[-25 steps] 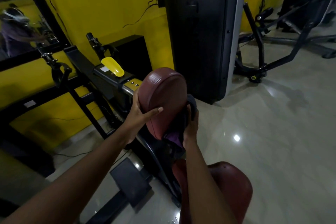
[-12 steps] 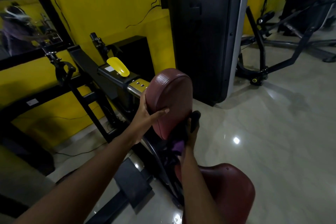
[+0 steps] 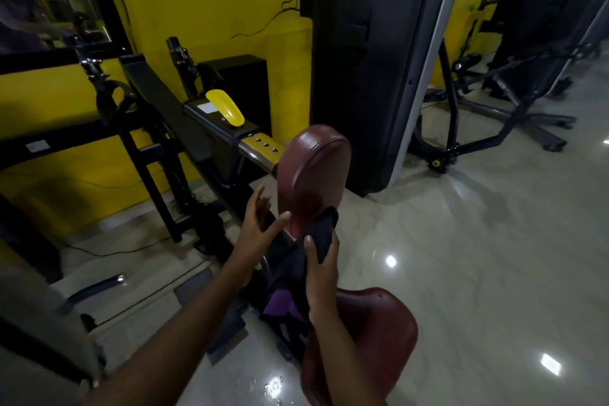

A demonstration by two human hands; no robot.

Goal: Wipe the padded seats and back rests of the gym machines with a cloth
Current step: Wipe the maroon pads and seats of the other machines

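A maroon padded back rest (image 3: 314, 171) stands upright on a black machine frame in the middle of the view. Below it, at the lower right, lies the maroon padded seat (image 3: 379, 333). My right hand (image 3: 321, 269) grips a dark cloth (image 3: 324, 231) with a purple part hanging down, and presses it against the bottom edge of the back rest. My left hand (image 3: 258, 227) is open, fingers spread, just left of the back rest and not touching it.
A yellow lever (image 3: 225, 107) sits on the machine's black arm to the left. A tall black weight-stack housing (image 3: 372, 53) stands behind the back rest. Another machine frame (image 3: 487, 122) is at the right. The floor (image 3: 478, 257) is glossy tile. A yellow wall runs along the left.
My left hand has let go of the back rest's side and pulled away, fingers open. My right hand with the cloth has slid down to the pad's lower edge.
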